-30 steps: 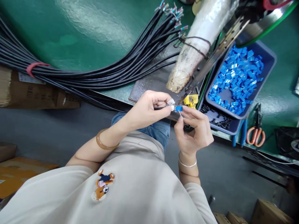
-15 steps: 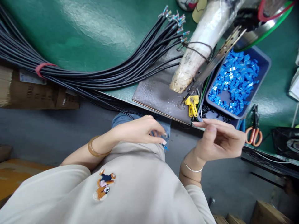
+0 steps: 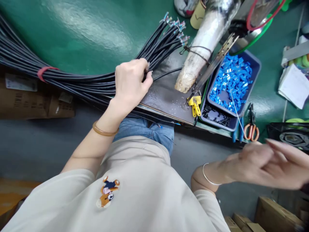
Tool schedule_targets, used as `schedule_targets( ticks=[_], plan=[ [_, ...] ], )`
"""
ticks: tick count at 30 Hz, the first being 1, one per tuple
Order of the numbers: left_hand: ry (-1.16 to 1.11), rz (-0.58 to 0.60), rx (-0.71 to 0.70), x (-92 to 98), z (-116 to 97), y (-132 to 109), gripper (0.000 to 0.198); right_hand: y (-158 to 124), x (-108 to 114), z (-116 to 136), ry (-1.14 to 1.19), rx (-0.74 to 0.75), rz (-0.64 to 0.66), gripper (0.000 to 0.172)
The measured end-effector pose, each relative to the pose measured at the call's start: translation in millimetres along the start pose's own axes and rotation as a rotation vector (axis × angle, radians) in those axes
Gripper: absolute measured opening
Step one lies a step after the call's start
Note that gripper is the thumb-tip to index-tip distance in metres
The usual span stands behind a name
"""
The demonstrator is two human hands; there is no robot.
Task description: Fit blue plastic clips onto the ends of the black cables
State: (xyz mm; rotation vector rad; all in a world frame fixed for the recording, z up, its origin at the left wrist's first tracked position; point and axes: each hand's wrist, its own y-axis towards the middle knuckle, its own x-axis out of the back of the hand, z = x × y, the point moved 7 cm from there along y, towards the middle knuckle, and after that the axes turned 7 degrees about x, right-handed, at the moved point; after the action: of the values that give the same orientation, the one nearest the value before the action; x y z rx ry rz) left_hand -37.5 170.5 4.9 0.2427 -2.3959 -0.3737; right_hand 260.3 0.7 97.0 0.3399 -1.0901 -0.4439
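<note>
My left hand (image 3: 132,82) is closed on the black cables (image 3: 84,82), just below their stripped ends (image 3: 177,27). Thin coloured wires stick out of those ends. At the right, my right hand (image 3: 272,166) is blurred, its fingers curled; a thin white strand (image 3: 236,108) runs from it up over the blue parts. A cable end with a blue tip (image 3: 177,123) lies at the table edge in front of my body. The yellow clip (image 3: 195,105) sits on the brown board (image 3: 166,104), below a white wrapped rod (image 3: 195,58).
A grey tray (image 3: 254,69) holds many blue pieces, with small black parts (image 3: 214,117) in a tray under it. Orange-handled scissors (image 3: 251,131), a black fan (image 3: 295,139) and papers (image 3: 293,85) are at the right. Cardboard boxes (image 3: 36,106) stand at the left.
My left hand has moved up from my lap onto the cable bundle and closed on it. My right hand has swung right and down, away from the yellow clip. The view has shifted slightly.
</note>
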Motion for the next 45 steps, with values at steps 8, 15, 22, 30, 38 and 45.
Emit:
schedule_targets(
  ticks=[8,15,22,30,38,45],
  plan=[
    [-0.856,-0.198,0.178,35.7,13.2,-11.5,0.029,29.1,-32.1,-73.2,-0.424,-0.005,0.183,0.018],
    [-0.754,0.783,0.145,23.4,-4.3,-58.2,0.015,41.7,-43.2,-76.1,-0.384,-0.061,0.402,0.012],
    [-0.370,0.702,-0.073,17.9,-21.4,-54.8,0.013,49.1,-28.8,-82.0,-0.514,-0.060,0.410,0.006],
    [0.002,0.447,-0.233,14.8,-49.0,-41.5,0.023,49.1,-44.4,-91.9,-0.448,0.022,0.552,0.007],
    [0.128,0.282,-0.115,5.7,-38.5,-11.4,0.021,54.9,-50.0,-93.3,-0.449,-0.041,0.641,0.004],
    [0.166,0.387,-0.176,-4.7,-35.9,-14.2,0.022,46.6,-24.8,-82.3,-0.395,-0.095,0.229,0.005]
  ],
)
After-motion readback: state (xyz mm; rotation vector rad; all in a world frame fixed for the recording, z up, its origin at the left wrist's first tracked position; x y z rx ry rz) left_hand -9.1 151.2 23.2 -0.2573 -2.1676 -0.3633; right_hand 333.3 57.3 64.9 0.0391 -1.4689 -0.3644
